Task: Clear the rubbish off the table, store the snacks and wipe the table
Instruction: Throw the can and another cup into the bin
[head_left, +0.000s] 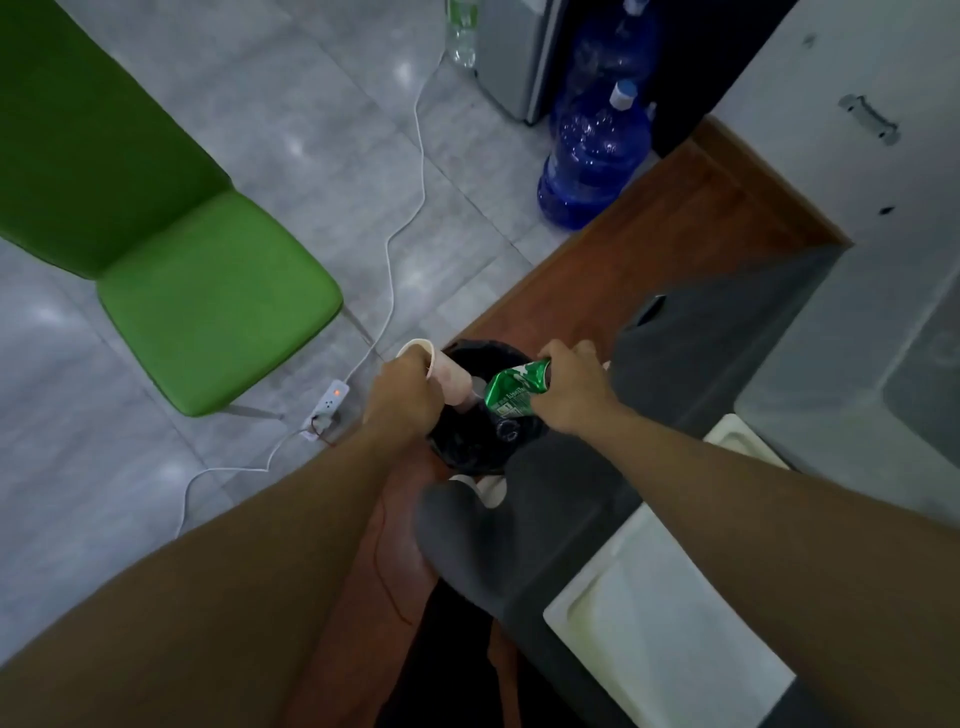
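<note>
Both arms outstretched over black bin (470, 452), left hand (402, 395) gripping paper cup (449, 376), right hand (569, 392) gripping green packet (511, 389)

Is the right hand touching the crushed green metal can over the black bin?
Touching. The head view shows the right hand gripping one end of the crushed green metal can, fingers curled round it, above the black bin.

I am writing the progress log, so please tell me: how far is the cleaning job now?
Done: two pieces of rubbish are at the bin. In hand: the left hand holds a paper cup and the right hand grips a crushed green can, both over the bin's opening, not yet dropped. Left: releasing them; snacks and wiping cannot be judged, because the table is out of view.
</note>
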